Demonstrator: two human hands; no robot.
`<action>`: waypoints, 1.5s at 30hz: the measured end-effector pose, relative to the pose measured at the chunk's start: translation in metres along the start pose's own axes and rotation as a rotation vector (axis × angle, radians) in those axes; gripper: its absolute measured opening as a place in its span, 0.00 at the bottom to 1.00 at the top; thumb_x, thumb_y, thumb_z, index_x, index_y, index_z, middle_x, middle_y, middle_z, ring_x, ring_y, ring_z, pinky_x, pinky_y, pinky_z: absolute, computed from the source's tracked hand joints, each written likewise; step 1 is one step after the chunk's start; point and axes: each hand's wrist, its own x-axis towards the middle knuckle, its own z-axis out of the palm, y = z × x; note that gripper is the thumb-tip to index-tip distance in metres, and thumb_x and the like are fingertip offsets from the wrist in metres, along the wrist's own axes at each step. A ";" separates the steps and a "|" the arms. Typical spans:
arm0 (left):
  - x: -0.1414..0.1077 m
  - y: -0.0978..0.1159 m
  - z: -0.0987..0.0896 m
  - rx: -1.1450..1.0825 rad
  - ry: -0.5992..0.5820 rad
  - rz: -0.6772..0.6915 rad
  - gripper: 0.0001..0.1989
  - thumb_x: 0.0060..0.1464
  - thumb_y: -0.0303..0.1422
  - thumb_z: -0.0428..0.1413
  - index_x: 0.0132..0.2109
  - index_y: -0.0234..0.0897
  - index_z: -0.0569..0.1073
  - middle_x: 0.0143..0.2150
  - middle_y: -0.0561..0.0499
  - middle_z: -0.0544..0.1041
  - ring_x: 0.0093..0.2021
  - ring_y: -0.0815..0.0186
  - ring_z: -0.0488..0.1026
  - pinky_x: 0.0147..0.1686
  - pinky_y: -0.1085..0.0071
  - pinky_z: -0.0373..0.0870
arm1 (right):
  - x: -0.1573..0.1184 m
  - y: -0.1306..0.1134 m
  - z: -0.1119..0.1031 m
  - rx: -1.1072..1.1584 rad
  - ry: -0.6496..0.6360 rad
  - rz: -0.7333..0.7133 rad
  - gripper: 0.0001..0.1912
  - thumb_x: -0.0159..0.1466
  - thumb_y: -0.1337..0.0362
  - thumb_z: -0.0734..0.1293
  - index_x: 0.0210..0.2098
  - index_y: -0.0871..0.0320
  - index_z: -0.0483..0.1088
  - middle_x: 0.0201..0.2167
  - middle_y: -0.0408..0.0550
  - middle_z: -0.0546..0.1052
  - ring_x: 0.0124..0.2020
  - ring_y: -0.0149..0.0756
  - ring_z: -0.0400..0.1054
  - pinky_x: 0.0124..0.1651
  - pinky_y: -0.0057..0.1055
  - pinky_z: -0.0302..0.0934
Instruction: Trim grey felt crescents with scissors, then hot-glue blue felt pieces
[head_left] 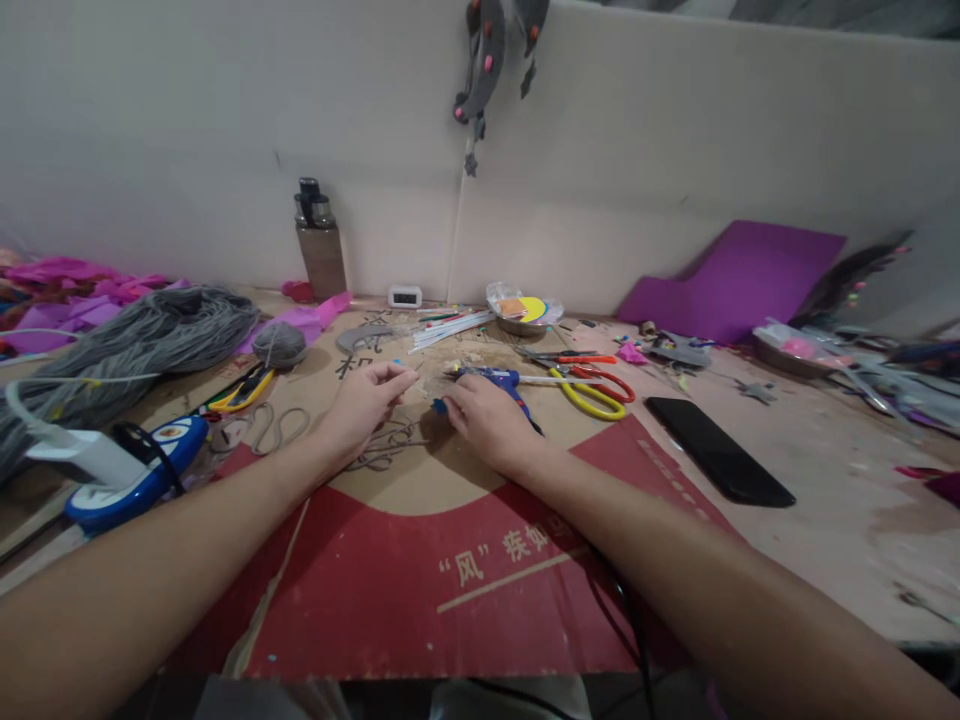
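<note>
My left hand (pixel 369 402) is closed in a pinch above the cardboard; whatever lies between its fingertips is too small to make out. Close by on the right, my right hand (pixel 484 415) has its fingers curled together, and a bit of blue shows at their tips. Just behind that hand lies a blue hot glue gun (pixel 504 378) with a white glue stick (pixel 555 380) coming out of its back. Grey cord (pixel 386 445) lies in loose loops beneath my hands, on the red and tan cardboard sheet (pixel 420 610).
Scissors with red and yellow handles (pixel 600 400) and a black phone (pixel 716 450) lie at right. At left are a blue power strip (pixel 142 475), grey yarn (pixel 165 325), a yarn ball (pixel 279 345) and a yellow-handled cutter (pixel 244 395). White sticks (pixel 457 328) lie behind.
</note>
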 end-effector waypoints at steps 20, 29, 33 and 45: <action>-0.016 0.006 0.019 -0.048 -0.178 -0.088 0.14 0.46 0.42 0.65 0.32 0.34 0.78 0.23 0.53 0.72 0.19 0.77 0.60 0.20 0.78 0.53 | -0.001 -0.012 -0.011 1.172 0.151 0.626 0.10 0.58 0.58 0.64 0.38 0.56 0.65 0.23 0.37 0.69 0.19 0.26 0.63 0.17 0.22 0.58; -0.017 0.008 0.022 -0.081 -0.052 -0.027 0.12 0.47 0.40 0.65 0.32 0.34 0.79 0.25 0.52 0.74 0.22 0.76 0.63 0.23 0.77 0.57 | -0.005 -0.016 -0.018 0.876 0.389 0.489 0.07 0.58 0.60 0.67 0.31 0.56 0.70 0.30 0.43 0.70 0.29 0.30 0.60 0.35 0.29 0.59; -0.017 0.007 0.024 -0.020 0.023 0.032 0.13 0.47 0.41 0.64 0.33 0.34 0.80 0.27 0.51 0.75 0.25 0.73 0.65 0.26 0.75 0.60 | -0.007 -0.020 -0.021 0.777 0.439 0.447 0.08 0.59 0.59 0.67 0.33 0.56 0.74 0.32 0.45 0.71 0.31 0.32 0.60 0.36 0.30 0.58; -0.026 0.002 0.036 0.061 -0.031 0.038 0.16 0.52 0.44 0.60 0.37 0.35 0.80 0.30 0.50 0.78 0.29 0.70 0.68 0.30 0.73 0.61 | -0.003 -0.022 -0.013 1.032 0.394 0.498 0.10 0.55 0.57 0.70 0.32 0.58 0.77 0.33 0.47 0.77 0.38 0.36 0.69 0.45 0.33 0.60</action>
